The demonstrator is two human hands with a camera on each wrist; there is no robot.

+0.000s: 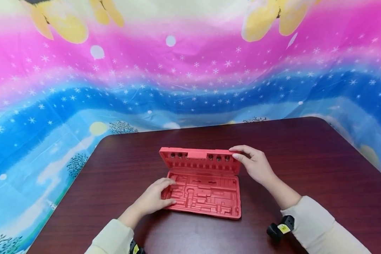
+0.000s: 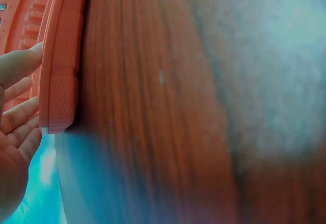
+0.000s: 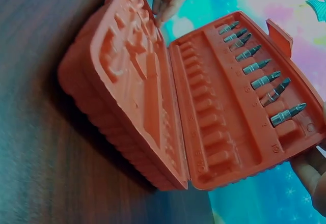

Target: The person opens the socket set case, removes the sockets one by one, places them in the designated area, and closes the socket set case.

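Observation:
A red plastic tool case (image 1: 206, 194) lies open on the dark wooden table (image 1: 304, 158). Its moulded tray is flat and its lid (image 1: 198, 158) stands upright at the back. My left hand (image 1: 172, 192) rests with straight fingers (image 2: 18, 117) on the tray's left edge (image 2: 61, 71). My right hand (image 1: 234, 152) pinches the lid's upper right corner. In the right wrist view the lid (image 3: 239, 112) carries a row of several metal screwdriver bits (image 3: 265, 79). The tray (image 3: 132, 81) holds only empty recesses.
A bright cloth (image 1: 190, 70) with pink, blue and snowflake patterns hangs behind the table and drapes down at both sides. The table's rounded far corners show at left and right. A black wrist camera (image 1: 280, 229) sits on my right sleeve.

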